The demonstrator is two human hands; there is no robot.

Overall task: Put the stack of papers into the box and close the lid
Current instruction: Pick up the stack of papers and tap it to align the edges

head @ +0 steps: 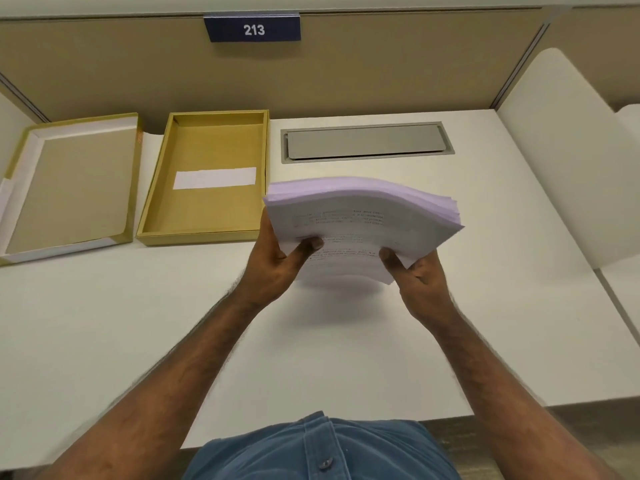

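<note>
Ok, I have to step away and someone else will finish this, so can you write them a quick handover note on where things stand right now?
Left hand: gripping the near left edge of the stack of papers, thumb on top.
Right hand: gripping the near right corner of the same stack.
The stack is lifted off the desk, sagging a little, to the right of the box.
The box sits open; all it holds is a white strip on its floor. The lid lies upturned to the box's left.
Done: papers picked up.
Left: lower the stack into the box, then fit the lid on top.
</note>
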